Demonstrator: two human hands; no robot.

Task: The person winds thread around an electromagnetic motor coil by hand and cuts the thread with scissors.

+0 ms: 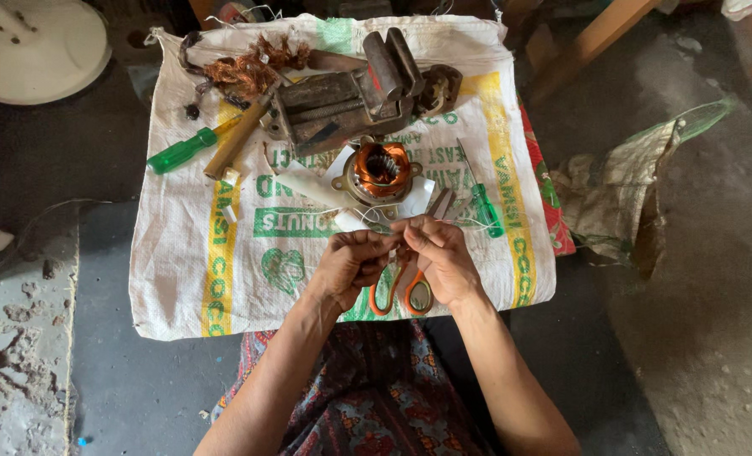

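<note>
My left hand (350, 263) and my right hand (440, 257) meet fingertip to fingertip over a white woven sack (181, 279) spread on the floor. Both pinch a thin white thread or wire (376, 221) that runs up toward a motor stator with copper windings (382, 170). Orange-handled scissors (401, 291) lie on the sack just below and between my hands, partly hidden by them.
A metal vise (350, 97) sits at the sack's far side beside a tangle of copper wire (249, 67). A green-handled screwdriver (181, 150), a wooden handle (234, 139) and a small green screwdriver (484, 207) lie around. A white fan base (38, 46) stands far left.
</note>
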